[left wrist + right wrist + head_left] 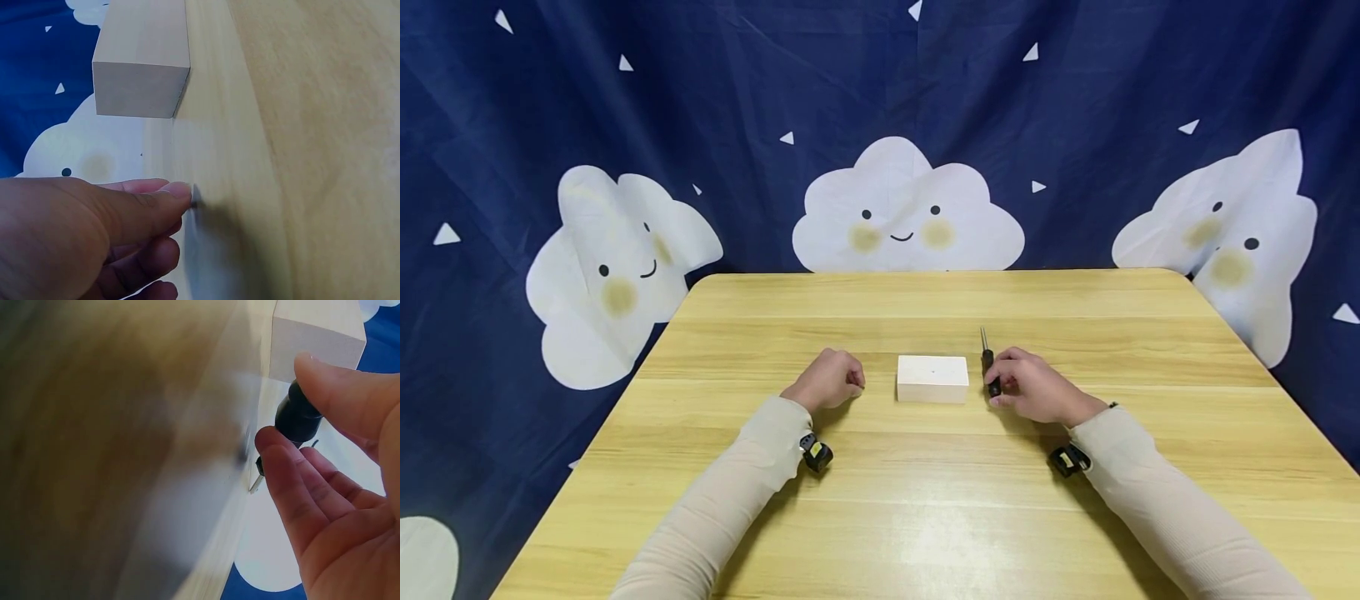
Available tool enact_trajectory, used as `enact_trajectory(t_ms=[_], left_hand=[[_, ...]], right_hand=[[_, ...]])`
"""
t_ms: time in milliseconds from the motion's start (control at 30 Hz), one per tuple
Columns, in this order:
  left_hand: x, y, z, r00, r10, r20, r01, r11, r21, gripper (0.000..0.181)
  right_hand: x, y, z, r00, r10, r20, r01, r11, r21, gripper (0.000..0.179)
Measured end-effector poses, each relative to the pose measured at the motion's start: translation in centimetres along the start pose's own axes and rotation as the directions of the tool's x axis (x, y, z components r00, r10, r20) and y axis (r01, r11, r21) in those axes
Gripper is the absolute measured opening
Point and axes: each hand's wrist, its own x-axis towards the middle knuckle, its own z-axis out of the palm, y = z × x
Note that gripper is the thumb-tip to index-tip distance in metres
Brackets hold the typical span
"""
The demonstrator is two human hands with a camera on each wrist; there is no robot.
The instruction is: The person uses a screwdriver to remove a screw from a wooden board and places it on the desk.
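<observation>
A white rectangular box (932, 380) with a small dark mark on top lies on the table between the two hands. To its right, my right hand (1033, 387) holds a black-handled screwdriver (987, 361), its thin metal shaft pointing away from me. The right wrist view shows the thumb and fingers around the dark handle (299, 415), with the box just beyond. My left hand (830, 379) rests left of the box, not touching it. Its fingers are loosely curled with the thumb against the index finger, and nothing shows between them (147, 212).
Both hands are over a light wooden table (880, 517). A dark blue curtain (737, 83) with white clouds and triangles hangs along the table's far edge and sides. Each wrist wears a small black camera, one on the left (817, 455) and one on the right (1067, 460).
</observation>
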Motion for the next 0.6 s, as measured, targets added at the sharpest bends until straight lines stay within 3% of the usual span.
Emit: enact_trajectory(t_ms=[300,600], left_hand=[[0.01,0.07,0.02,1.0,0.002,0.02,-0.002,1.0,0.006,0.014],[0.15,-0.05,0.08,0.999,-0.003,0.036,0.002,1.0,0.013,0.012]], right_hand=[[0.28,-0.21,-0.02,0.999,0.017,0.04,-0.017,1.0,-0.013,0.027],[0.23,-0.18,-0.03,0.999,-0.004,0.032,0.004,1.0,-0.012,0.025]])
